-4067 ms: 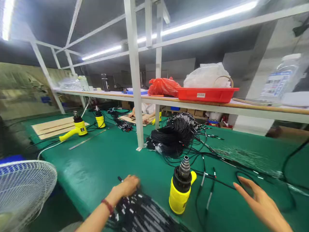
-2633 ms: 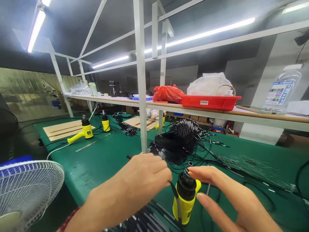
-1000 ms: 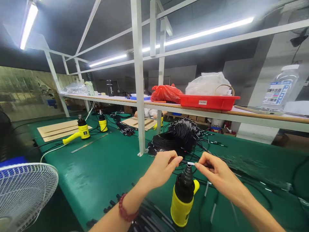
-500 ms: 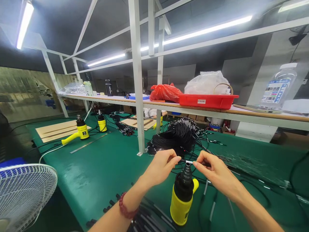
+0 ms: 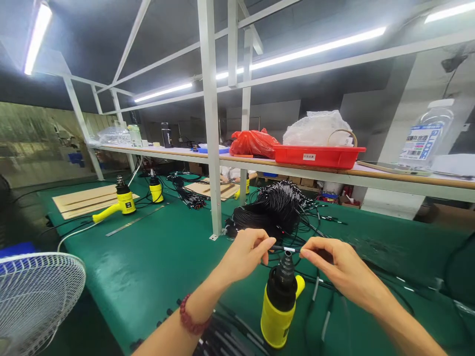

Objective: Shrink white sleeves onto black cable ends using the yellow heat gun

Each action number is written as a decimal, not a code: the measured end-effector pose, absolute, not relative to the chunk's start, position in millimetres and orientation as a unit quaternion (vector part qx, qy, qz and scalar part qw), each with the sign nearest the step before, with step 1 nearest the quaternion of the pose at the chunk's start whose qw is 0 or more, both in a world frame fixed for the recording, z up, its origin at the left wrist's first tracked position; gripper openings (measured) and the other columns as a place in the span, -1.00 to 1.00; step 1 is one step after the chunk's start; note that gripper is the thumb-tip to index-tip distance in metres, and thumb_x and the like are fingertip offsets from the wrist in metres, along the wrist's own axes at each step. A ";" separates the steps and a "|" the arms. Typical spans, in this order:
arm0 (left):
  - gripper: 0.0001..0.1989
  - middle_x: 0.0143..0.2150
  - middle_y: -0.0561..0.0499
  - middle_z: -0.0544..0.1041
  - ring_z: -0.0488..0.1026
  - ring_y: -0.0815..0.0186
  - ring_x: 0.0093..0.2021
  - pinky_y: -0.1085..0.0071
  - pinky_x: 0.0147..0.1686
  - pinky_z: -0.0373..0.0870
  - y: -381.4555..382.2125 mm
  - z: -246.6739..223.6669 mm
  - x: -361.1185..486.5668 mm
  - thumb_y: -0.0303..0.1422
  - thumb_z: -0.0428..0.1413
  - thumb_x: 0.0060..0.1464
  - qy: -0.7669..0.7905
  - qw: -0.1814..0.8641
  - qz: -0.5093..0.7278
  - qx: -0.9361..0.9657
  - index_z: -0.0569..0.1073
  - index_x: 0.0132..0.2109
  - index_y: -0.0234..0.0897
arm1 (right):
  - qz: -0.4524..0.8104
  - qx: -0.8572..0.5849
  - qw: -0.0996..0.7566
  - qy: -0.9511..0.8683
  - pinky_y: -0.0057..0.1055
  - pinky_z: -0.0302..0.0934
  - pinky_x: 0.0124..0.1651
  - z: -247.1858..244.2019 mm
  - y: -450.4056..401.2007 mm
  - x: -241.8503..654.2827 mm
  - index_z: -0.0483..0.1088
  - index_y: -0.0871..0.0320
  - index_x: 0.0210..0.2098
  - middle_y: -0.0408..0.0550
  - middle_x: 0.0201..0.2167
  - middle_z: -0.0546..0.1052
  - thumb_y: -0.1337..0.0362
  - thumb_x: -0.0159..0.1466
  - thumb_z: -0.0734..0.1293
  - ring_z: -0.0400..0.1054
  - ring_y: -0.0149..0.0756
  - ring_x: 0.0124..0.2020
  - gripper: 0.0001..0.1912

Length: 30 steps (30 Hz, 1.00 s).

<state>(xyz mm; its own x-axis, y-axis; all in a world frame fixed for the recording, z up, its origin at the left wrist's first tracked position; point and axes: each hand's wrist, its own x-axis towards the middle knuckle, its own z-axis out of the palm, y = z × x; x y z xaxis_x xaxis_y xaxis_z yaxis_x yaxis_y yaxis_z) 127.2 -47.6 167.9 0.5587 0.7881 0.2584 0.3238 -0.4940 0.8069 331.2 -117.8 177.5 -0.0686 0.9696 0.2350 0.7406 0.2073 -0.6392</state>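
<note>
A thin black cable with a white sleeve (image 5: 289, 249) is stretched level between my two hands. My left hand (image 5: 252, 252) pinches its left end, and my right hand (image 5: 326, 257) pinches it on the right. Just under the white sleeve stands a yellow and black heat gun (image 5: 280, 306), upright with its nozzle pointing up. A large coil of black cables (image 5: 274, 207) lies behind my hands. Below my left forearm is a bunch of black cable pieces (image 5: 226, 336), partly hidden by the arm.
A white fan (image 5: 40, 291) stands at the lower left. Two more heat guns, one nearer (image 5: 126, 200), sit by flat cardboard sheets (image 5: 85, 200). A white post (image 5: 212, 123) rises mid-table. The shelf above holds a red tray (image 5: 315, 156) and a bottle (image 5: 426, 133).
My right hand has shifted slightly right along the cable, and its fingers are now a little farther from the white sleeve. My left hand has moved slightly left. The view has shifted slightly.
</note>
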 end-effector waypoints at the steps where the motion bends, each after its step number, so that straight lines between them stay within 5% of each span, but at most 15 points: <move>1: -0.66 -0.59 0.08 0.45 0.30 0.44 -0.59 0.54 -0.58 0.15 -46.3 166.2 128.0 -0.18 -0.01 0.20 0.345 0.377 0.324 0.796 0.37 -0.45 -0.30 | 0.179 -0.605 0.319 -0.707 -0.42 0.00 -0.42 177.5 -117.2 330.9 0.39 0.09 -0.45 -0.17 -0.52 0.40 0.03 0.29 0.15 0.16 -0.33 -0.47 -0.65; 9: -0.88 -0.41 0.03 0.49 0.43 0.35 -0.38 0.48 -0.36 0.34 -43.7 161.5 132.6 -0.34 0.16 0.05 0.319 0.387 0.399 0.767 0.45 -0.34 -0.32 | 0.181 -0.600 0.350 -0.696 -0.39 0.11 -0.36 169.1 -111.5 332.7 0.40 0.10 -0.43 -0.14 -0.48 0.47 0.09 0.23 0.23 0.29 -0.29 -0.42 -0.75; 15: -0.73 -0.51 0.06 0.46 0.40 0.37 -0.47 0.47 -0.43 0.29 -45.3 160.3 131.0 -0.23 0.01 0.19 0.327 0.383 0.350 0.790 0.44 -0.36 -0.31 | 0.178 -0.601 0.336 -0.703 -0.40 0.08 -0.37 173.0 -114.3 332.6 0.40 0.10 -0.44 -0.15 -0.48 0.48 0.06 0.25 0.20 0.28 -0.28 -0.42 -0.71; 26: -0.93 -0.36 0.04 0.50 0.42 0.35 -0.33 0.47 -0.31 0.33 -46.2 160.5 133.9 -0.39 0.16 0.03 0.322 0.352 0.422 0.771 0.46 -0.31 -0.30 | 0.163 -0.598 0.334 -0.710 -0.42 0.04 -0.39 168.6 -113.5 334.1 0.38 0.11 -0.45 -0.17 -0.51 0.42 0.08 0.29 0.17 0.20 -0.33 -0.45 -0.68; 30: -0.82 -0.43 0.09 0.47 0.39 0.37 -0.40 0.48 -0.40 0.27 -48.5 164.4 130.8 -0.25 0.06 0.16 0.343 0.329 0.373 0.796 0.44 -0.20 -0.26 | 0.187 -0.586 0.344 -0.709 -0.41 0.07 -0.37 169.1 -113.1 334.5 0.37 0.11 -0.45 -0.16 -0.49 0.45 0.05 0.28 0.19 0.23 -0.32 -0.43 -0.68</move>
